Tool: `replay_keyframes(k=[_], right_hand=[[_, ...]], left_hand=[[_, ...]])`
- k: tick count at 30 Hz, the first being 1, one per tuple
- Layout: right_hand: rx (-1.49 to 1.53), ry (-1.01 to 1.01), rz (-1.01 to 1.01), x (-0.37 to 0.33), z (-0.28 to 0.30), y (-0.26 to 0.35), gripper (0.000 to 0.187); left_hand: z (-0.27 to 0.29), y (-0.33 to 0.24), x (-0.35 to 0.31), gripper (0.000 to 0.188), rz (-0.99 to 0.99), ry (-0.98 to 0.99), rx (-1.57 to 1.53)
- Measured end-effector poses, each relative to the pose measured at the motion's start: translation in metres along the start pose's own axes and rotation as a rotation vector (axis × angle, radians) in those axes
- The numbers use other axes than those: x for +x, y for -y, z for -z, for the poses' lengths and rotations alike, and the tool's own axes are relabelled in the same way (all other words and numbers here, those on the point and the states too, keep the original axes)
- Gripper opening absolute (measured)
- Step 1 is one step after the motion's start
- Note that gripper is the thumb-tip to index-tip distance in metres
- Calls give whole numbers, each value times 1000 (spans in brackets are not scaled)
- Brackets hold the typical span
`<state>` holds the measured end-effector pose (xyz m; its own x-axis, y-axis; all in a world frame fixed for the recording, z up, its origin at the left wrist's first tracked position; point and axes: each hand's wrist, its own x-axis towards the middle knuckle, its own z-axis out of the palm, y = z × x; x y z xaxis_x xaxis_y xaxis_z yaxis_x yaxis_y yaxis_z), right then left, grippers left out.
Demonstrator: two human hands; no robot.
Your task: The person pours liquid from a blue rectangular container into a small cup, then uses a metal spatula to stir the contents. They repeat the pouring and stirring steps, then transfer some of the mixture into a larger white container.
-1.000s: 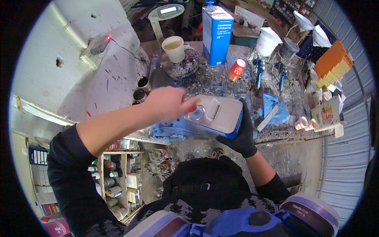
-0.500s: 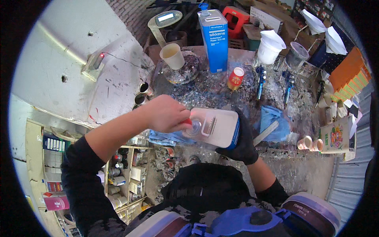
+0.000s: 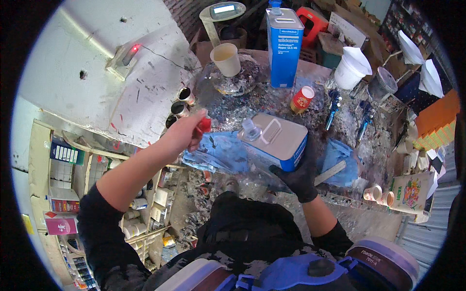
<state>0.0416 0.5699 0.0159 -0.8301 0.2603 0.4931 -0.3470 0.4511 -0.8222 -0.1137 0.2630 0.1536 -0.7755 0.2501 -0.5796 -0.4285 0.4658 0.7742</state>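
Note:
My bare left hand pinches a small red cap above the bench, a little left of a blue rectangular metal can. The can has a grey top with a folding handle, and its see-through plastic spout stands uncovered at the left end. Around the can's right end wraps my right hand, in a black glove. Behind the can stands a red paper cup. A crumpled blue cloth lies on the bench below my left hand.
Farther back stand a taller blue can, a beige cup on a scale, and a white container. Two spray guns lie to the right. Another blue cloth carries a ruler. Dark-filled cups line the left edge.
My left hand has lifted away from the spout to the left with the red cap, baring the spout. The can now sits farther from me, with my right hand still on it.

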Motion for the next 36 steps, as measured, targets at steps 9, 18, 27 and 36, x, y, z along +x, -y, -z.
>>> replay_keyframes(k=[9, 18, 27, 36], right_hand=[[-281, -121, 199, 105, -40, 42, 120], [-358, -4, 92, 233, -109, 48, 124], [-633, 168, -85, 310, -134, 63, 118], [-905, 266, -62, 336, -135, 78, 134]], left_hand=[[71, 197, -35, 56, -167, -135, -832], [93, 484, -33, 50, 239, -718, -1278], [111, 674, -71, 53, 915, -876, -1106], [75, 759, -109, 57, 754, -827, -971]])
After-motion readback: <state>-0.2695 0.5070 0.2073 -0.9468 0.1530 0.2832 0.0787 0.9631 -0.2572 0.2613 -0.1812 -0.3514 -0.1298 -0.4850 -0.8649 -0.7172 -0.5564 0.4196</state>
